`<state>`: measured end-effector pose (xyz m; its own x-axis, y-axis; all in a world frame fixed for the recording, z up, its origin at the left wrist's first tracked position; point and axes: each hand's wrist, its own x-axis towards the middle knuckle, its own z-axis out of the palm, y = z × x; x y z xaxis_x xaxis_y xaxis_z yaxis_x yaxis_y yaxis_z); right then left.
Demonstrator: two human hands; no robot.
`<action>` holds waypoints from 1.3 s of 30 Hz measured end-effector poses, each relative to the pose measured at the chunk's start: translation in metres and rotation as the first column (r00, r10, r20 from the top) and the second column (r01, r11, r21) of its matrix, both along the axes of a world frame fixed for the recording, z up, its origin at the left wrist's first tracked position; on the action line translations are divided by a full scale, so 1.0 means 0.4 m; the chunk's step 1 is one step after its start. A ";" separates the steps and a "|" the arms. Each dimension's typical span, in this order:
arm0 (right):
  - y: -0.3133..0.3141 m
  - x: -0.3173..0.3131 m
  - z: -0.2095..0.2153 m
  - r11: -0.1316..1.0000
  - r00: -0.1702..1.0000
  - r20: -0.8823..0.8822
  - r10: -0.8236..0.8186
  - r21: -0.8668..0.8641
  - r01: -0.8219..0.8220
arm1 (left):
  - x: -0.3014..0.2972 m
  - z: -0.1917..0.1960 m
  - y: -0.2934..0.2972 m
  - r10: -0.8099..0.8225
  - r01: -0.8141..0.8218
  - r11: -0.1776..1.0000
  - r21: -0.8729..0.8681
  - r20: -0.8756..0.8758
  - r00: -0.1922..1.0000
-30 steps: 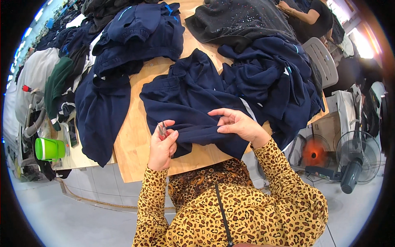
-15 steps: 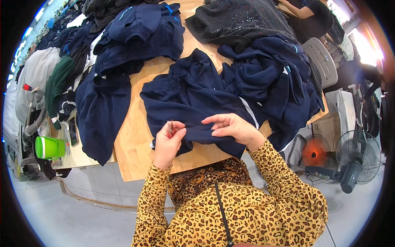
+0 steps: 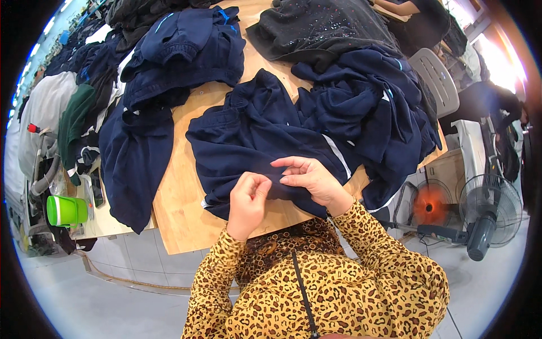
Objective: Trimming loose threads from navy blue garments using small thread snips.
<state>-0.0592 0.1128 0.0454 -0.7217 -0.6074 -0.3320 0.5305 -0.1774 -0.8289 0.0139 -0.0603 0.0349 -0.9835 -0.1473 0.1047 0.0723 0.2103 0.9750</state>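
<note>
Dark navy garment [image 3: 243, 141], with a gathered waistband and a white stripe, lies crumpled at the table's front edge. Over its near part is my left hand [image 3: 248, 203], fingers curled and thumb pressed to the fingertips; what they hold, if anything, is hidden. Close beside it, my right hand [image 3: 316, 183] has thumb and index finger stretched toward the left hand, with a gap between them. I see nothing in that gap. The right hand's other fingers are partly hidden, and its palm is above the cloth.
More navy garments lie heaped at the right [image 3: 367, 107] and back left [image 3: 180, 56]. A black speckled cloth [image 3: 322, 31] covers the back of the wooden table [image 3: 180, 220]. A green bucket [image 3: 68, 211] stands left; a fan [image 3: 490, 209] stands right. Another person's arm [image 3: 398, 8] shows at the far right.
My left hand has moved right, closer to my right hand. A small red thing seen at its fingers earlier is now out of sight. The right hand keeps nearly the same pose.
</note>
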 end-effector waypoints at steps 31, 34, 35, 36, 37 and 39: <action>0.100 0.095 -0.048 0.898 -0.015 -0.971 0.239 0.215 0.385 | 0.145 -0.105 -0.090 -0.149 0.090 0.871 -0.483 -0.084 0.985; 0.126 0.107 -0.101 0.828 -0.143 -0.975 0.169 0.062 0.558 | 0.197 -0.134 -0.097 0.111 -0.328 0.810 -0.486 -0.423 0.899; 0.127 0.108 -0.110 0.816 -0.158 -0.976 0.149 0.031 0.577 | 0.206 -0.138 -0.103 0.139 -0.404 0.775 -0.487 -0.492 0.860; 0.126 0.111 -0.116 0.817 -0.157 -0.976 0.150 0.033 0.576 | 0.215 -0.140 -0.108 0.163 -0.478 0.736 -0.480 -0.559 0.813; 0.123 0.115 -0.121 0.802 -0.144 -0.980 0.136 0.023 0.597 | 0.225 -0.142 -0.111 0.164 -0.478 0.736 -0.480 -0.558 0.813; 0.118 0.120 -0.129 0.787 -0.136 -0.983 0.122 0.013 0.616 | 0.238 -0.143 -0.117 0.176 -0.538 0.694 -0.479 -0.611 0.772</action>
